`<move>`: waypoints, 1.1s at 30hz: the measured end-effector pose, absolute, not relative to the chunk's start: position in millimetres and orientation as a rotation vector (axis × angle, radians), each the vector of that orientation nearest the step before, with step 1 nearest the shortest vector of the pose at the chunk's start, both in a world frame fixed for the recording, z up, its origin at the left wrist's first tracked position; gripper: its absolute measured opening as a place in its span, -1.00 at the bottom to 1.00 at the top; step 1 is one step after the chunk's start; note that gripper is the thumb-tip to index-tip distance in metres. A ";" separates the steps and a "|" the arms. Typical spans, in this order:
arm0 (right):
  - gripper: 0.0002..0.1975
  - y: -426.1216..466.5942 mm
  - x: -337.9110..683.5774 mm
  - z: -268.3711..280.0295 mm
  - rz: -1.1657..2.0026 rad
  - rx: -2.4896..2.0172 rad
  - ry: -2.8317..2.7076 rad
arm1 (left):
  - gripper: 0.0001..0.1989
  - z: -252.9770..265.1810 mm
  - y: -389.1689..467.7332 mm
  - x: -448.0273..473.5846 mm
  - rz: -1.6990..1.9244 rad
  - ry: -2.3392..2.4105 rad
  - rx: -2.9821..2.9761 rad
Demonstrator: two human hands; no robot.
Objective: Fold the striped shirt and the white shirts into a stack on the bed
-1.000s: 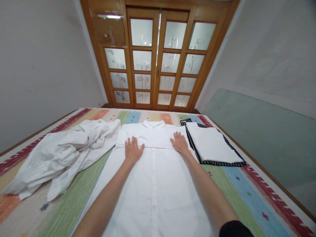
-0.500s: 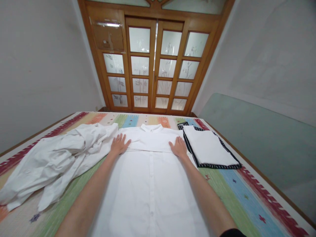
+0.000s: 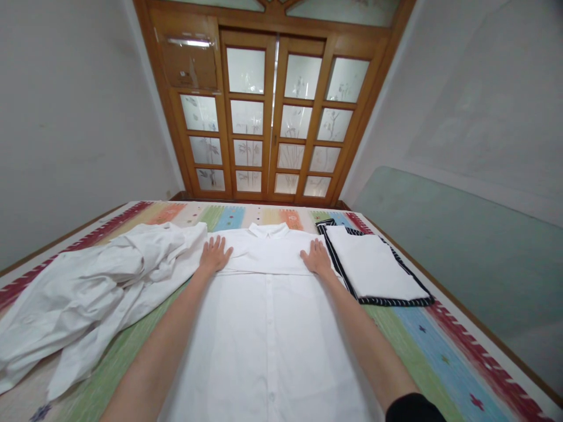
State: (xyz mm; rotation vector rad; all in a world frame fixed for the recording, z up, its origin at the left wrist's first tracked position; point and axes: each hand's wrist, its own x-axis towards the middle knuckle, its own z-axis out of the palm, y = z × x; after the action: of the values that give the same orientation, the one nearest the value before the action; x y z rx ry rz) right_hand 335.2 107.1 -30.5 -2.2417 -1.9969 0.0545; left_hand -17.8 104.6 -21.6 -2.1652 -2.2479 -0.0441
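A white button-up shirt (image 3: 246, 328) lies spread flat in front of me, its collar at the far end and its button line running down the middle. Across its upper part, the sleeves look folded over the chest in a horizontal band. My left hand (image 3: 214, 254) rests flat on the left end of that band, fingers spread. On the right end lies my right hand (image 3: 316, 257), also palm down with fingers apart. Neither hand grips the cloth.
To the left is a crumpled white shirt (image 3: 101, 281). Folded white cloth (image 3: 373, 261) sits on black-and-white striped fabric (image 3: 396, 302) at the right. Everything lies on a colourful striped cover (image 3: 409, 334). A pale green headboard-like panel (image 3: 457, 234) stands at right; wooden glass doors (image 3: 268, 129) are beyond.
My right hand has slid slightly inward and away from me along the band. The left hand has barely moved, and the view has shifted a little.
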 end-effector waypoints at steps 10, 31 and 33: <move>-0.29 128.1 322.9 -30.3 -0.070 -2.282 -1.854 | -0.27 -27.1 113.1 -21.6 -0.060 -2.318 -2.142; -0.16 128.7 329.3 -36.6 0.052 -2.333 -1.819 | -0.22 -23.7 128.5 -32.5 -0.124 -2.432 -2.055; -0.16 126.5 328.6 -35.0 0.044 -2.333 -1.814 | -0.21 -23.0 128.6 -33.5 -0.123 -2.445 -2.040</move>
State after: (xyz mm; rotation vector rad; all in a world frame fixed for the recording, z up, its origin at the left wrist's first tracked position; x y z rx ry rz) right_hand 328.6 126.5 -35.0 -2.3332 -1.8135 0.0439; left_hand -33.5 128.6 -23.0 -2.0396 -2.4446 -0.1234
